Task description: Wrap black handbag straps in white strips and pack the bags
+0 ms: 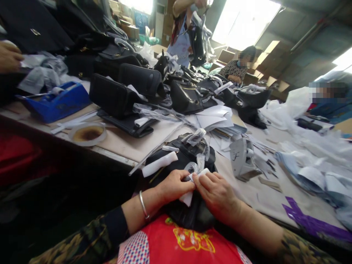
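Note:
A black handbag (202, 217) rests against my lap and the table edge, its handles wrapped in clear plastic (202, 137). My left hand (174, 185) is closed, thumb and fingers pinching a white wrapping strip (204, 172) at the bag's upper middle. From the other side my right hand (218, 194) pinches the same strip, its fingertips nearly meeting the left ones. Below the fingers a loose white end hangs over the bag. Another white padding piece (160, 164) lies across the bag's left part. My fingers hide part of the strip.
Black bags (115, 95) crowd the table's far left and middle. A blue tape dispenser (59, 101), a tape roll (87, 134), white paper sheets (216, 119), a grey dispenser (243, 159) and purple tape (316, 220) lie around. Several people are nearby; one (180, 40) stands holding a bag.

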Motion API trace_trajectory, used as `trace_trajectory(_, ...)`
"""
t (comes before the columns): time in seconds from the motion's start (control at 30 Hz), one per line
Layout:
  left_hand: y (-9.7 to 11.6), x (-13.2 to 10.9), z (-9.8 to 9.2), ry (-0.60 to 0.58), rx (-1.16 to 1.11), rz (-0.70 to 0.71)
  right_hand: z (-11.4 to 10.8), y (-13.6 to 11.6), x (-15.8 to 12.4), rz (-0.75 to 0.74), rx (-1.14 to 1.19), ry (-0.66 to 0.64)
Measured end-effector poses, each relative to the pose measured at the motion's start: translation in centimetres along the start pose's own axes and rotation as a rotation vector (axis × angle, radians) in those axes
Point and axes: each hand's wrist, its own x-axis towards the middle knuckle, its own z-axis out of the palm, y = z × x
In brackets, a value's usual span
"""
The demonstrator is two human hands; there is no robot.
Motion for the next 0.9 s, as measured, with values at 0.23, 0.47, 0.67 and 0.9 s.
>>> trace_trajectory(0.23, -0.4, 0.0, -0.2, -0.008, 0.046, 0.029, 0.5, 0.2, -0.3, 0.074, 0.056, 0.047)
trace_trajectory(0.47, 0.0, -0.3, 0.7, 0.104, 0.145, 0.036, 0.3, 0.7, -1.5, 0.12, 0.263, 0.06)
trace_trajectory(0.67, 0.3, -0.3, 0.6, 0.1, 0.187, 0.008, -2.0, 5.7, -6.2, 0.761, 0.45, 0.361)
trace_trajectory(0.9, -0.6, 0.3, 0.2, 0.084, 0.205, -0.03, -0.2, 17.0, -16.2, 1.898, 0.747, 0.559)
